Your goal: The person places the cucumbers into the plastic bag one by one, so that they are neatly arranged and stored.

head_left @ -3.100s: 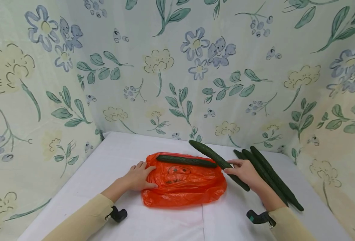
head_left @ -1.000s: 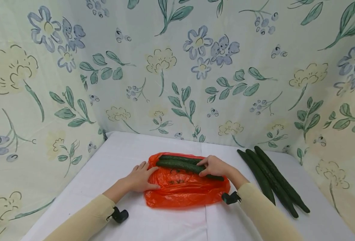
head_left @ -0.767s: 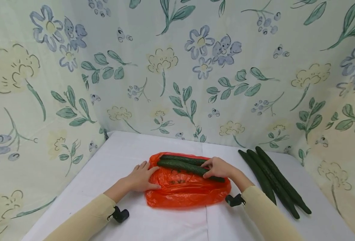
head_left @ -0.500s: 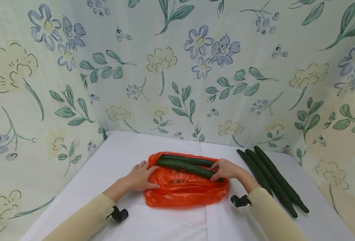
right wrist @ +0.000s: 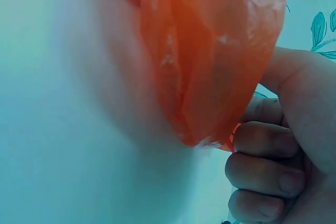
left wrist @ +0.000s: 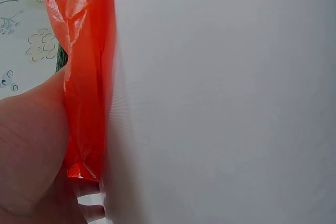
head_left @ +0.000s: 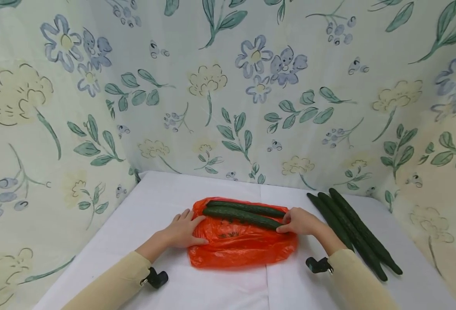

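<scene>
An orange-red plastic bag lies flat on the table, bulging toward the front, with dark printing on it. Two long green cucumbers lie side by side along its back part: the nearer cucumber and the farther cucumber. My left hand rests against the bag's left end, fingers spread and thumb laid along the plastic. At the right end, my right hand grips the bag's edge, with its thumb at the nearer cucumber's tip. The right wrist view shows its curled fingers beside the plastic.
Several more cucumbers lie slanted together at the right of the white-covered table, just beyond my right forearm. A floral curtain closes off the back and both sides.
The right hand brought a cucumber from the right and laid it on the bag in front of the first one. It then slid rightward to the bag's right end. The left hand stayed put.
</scene>
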### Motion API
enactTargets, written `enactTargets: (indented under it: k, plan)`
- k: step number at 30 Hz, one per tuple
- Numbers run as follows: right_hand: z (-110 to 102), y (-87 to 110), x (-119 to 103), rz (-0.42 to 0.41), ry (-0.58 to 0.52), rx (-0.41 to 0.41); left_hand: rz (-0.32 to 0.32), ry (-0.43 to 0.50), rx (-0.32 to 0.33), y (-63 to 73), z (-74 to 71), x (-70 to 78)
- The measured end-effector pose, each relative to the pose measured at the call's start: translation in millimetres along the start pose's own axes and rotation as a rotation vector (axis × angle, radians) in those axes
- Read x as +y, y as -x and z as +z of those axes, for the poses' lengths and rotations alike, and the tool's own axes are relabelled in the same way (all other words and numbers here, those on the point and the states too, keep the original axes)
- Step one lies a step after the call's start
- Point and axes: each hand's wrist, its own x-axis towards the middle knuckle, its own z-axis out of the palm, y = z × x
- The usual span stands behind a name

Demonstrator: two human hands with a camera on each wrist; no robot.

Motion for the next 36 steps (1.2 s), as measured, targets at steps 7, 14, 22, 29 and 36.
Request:
enactTargets:
  k: [7, 14, 22, 29, 36]
  plan:
    - [3.7, 6.0, 8.0, 0.014, -0.018, 0.040, -0.011, -0.011, 0.002, -1.0, 1.1, 4.1]
    - [4.1, 6.9, 9.6, 0.031, 0.033, 0.103, -0.022, -0.024, 0.004, -1.8, 0.9, 2.8]
    - [6.4, 8.2, 10.4, 0.048, 0.088, 0.165, -0.030, -0.018, 0.005, -2.1, 2.5, 5.0]
    - [7.5, 10.3, 8.4, 0.065, 0.110, 0.189, -0.034, -0.034, 0.006, -2.3, 2.7, 6.6]
    - [6.3, 10.3, 7.1, 0.049, 0.097, 0.182, -0.036, -0.027, -0.002, -2.2, 1.4, 5.6]
